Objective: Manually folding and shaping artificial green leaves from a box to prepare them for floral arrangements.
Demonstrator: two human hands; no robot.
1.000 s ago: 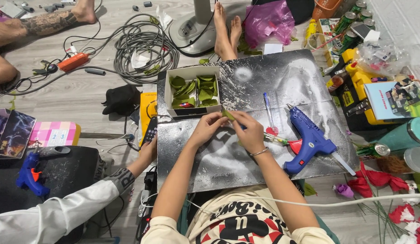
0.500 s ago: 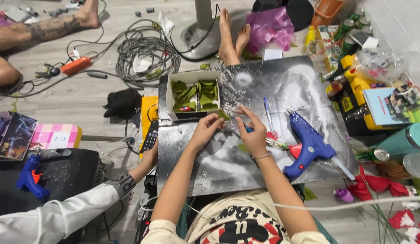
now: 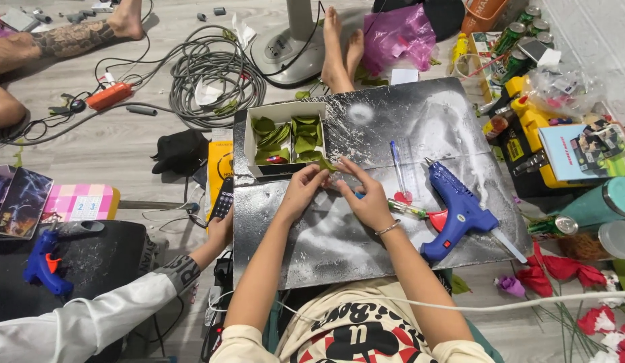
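While both hands meet over the silver board (image 3: 339,249), the left hand (image 3: 303,190) and right hand (image 3: 366,199) pinch a small green leaf (image 3: 326,165) between their fingertips, just beside the white box (image 3: 248,138) of leaves, nearer the left hand.

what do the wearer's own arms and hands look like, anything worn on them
Both arms are bare from the short cream sleeves of a printed T-shirt down. The left hand wears nothing that shows. The right hand has a thin silver bracelet at the wrist. No gloves or watch are visible. The white-sleeved arm at lower left belongs to another person.
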